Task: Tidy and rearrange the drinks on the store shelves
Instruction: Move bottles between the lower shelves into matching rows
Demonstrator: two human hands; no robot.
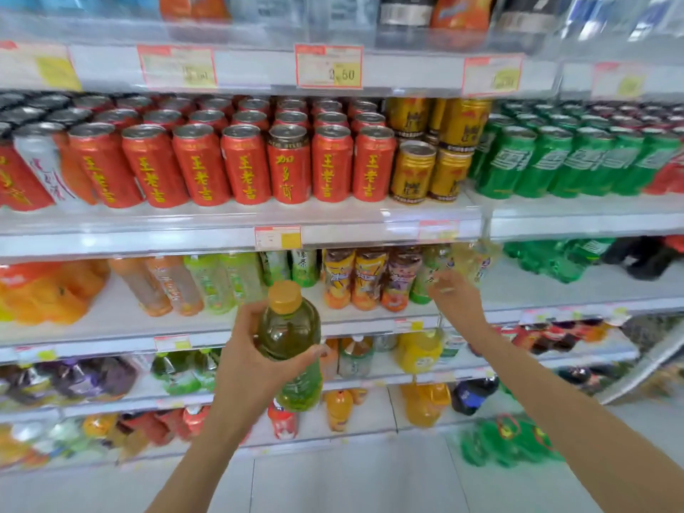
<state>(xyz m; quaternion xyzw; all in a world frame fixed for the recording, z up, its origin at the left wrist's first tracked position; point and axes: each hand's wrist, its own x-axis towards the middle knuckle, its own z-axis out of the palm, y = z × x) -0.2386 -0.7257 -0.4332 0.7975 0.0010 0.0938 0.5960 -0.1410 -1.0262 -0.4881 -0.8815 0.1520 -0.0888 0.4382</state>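
Observation:
My left hand [247,359] grips a green tea bottle [290,338] with an orange cap, held upright in front of the bottled-drink shelf [370,324]. My right hand [457,296] reaches into that shelf at the right end, its fingers spread beside a green-labelled bottle [425,283] and a blurred yellow-green bottle [475,262]. Whether the fingers touch either bottle is unclear from the blur. Brown and orange iced tea bottles [364,277] stand just left of my right hand.
Red herbal tea cans [244,164] fill the shelf above, with gold cans [425,168] and green soda cans [562,161] to their right. Orange and pale green bottles [174,283] stand at the left of the bottle shelf. Lower shelves hold larger bottles [420,351].

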